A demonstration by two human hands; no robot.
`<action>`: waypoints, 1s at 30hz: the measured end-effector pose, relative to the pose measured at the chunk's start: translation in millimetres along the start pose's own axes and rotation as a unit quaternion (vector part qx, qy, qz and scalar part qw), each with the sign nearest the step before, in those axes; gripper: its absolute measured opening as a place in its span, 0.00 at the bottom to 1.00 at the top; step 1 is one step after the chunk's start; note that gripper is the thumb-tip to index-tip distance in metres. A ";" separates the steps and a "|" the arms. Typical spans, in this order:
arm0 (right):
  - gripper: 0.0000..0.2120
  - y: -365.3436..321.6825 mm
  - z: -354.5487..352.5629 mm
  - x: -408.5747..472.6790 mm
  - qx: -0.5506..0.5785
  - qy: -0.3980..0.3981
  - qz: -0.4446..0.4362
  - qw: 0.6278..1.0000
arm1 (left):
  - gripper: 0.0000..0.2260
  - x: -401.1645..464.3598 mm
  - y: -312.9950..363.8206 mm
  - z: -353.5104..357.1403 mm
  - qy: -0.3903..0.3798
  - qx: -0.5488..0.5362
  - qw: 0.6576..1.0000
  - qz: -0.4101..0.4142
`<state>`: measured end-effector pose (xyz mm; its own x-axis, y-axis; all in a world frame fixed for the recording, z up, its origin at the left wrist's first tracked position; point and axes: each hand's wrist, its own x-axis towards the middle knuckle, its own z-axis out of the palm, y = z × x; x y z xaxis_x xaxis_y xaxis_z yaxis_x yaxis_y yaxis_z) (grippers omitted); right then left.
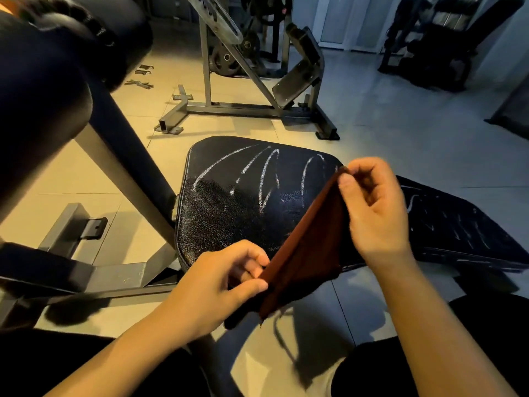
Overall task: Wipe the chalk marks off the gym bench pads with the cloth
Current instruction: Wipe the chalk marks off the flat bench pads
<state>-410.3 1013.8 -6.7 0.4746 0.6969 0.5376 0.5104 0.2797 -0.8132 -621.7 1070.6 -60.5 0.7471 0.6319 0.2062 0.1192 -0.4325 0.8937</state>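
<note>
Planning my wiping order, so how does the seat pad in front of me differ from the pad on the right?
The seat pad carries long, bold chalk loops; the right pad shows only short, faint streaks. The seat pad is mostly in full view; the right pad is partly hidden behind the right hand and cloth. Both are black and unwiped.

Second pad (458, 224) cut off at right edge

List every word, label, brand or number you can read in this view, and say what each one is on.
No text can be read.
The chalk marks on the seat pad are loose strokes, not letters.
The weight plates on the far machine are too small and dim to show any marking.
The cloth bears no visible label.
</note>
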 end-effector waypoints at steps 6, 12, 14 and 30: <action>0.05 -5.1 19.4 2.3 -0.170 0.108 -0.081 0.976 | 0.04 -20.5 20.7 -18.1 0.029 -0.042 0.999 -0.009; 0.13 36.1 100.3 4.1 -0.362 -0.106 -0.005 0.926 | 0.03 -22.0 -27.7 -48.4 0.195 0.265 0.944 0.009; 0.14 35.1 108.7 -29.3 -0.358 -0.137 0.011 0.923 | 0.05 -21.2 -46.2 -46.6 0.231 0.240 0.943 0.024; 0.35 63.5 88.1 -34.7 -0.425 -0.300 0.018 0.854 | 0.12 14.4 -86.2 -47.8 0.261 0.148 0.953 0.040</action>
<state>-457.6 1065.5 -96.6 0.1786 0.9791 0.0972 0.9602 -0.1519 -0.2343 -652.5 1147.7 -115.5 0.3435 0.7900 0.5078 0.3121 -0.6060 0.7317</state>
